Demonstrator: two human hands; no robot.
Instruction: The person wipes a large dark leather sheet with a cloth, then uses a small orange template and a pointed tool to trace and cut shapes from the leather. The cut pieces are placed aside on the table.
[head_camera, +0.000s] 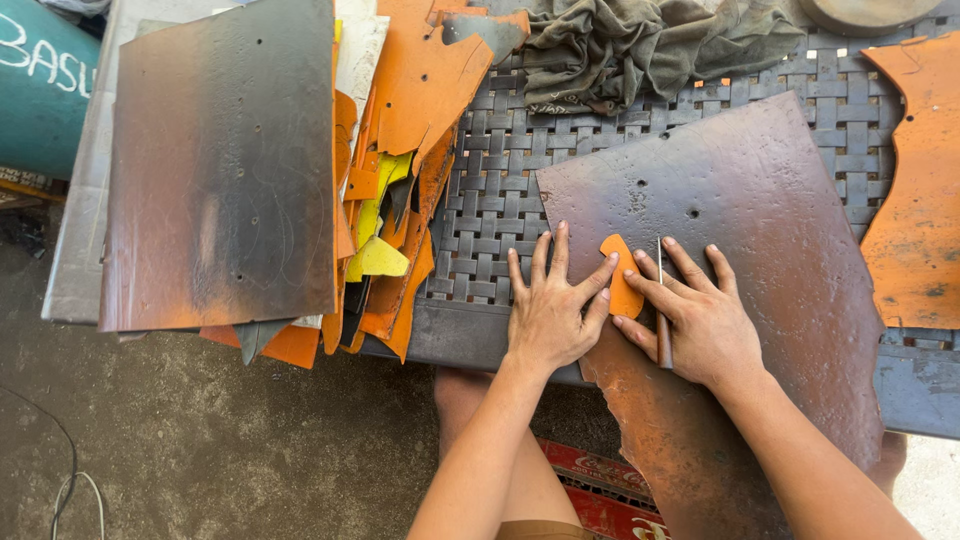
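The left hand (548, 312) is lying flat with its fingers spread wide, pressing down on a small orange template (622, 280) and on the large brown leather sheet (760, 250) beneath it. Its index finger is touching the template's upper left edge. The right hand (700, 318) is partly closed around a thin knife (662, 310), whose blade is standing just beside the template's right edge, with the index finger reaching across the template's lower part and the other fingers resting loosely on the leather.

One template and one knife are showing. The leather sheet under the hands is lying at the near edge of the desk (480, 200), a woven metal lattice, and is hanging over that edge toward the person. The template is sitting between the two hands, touching both, close to the sheet's left border.

A second large brown sheet (220, 160) is resting on the desk's left side over a pile of orange and yellow scraps (390, 200). Another orange hide (915, 190) is lying at the right edge. A crumpled dark cloth (640, 45) is sitting at the far edge. Red crates (600, 490) are standing on the floor below.
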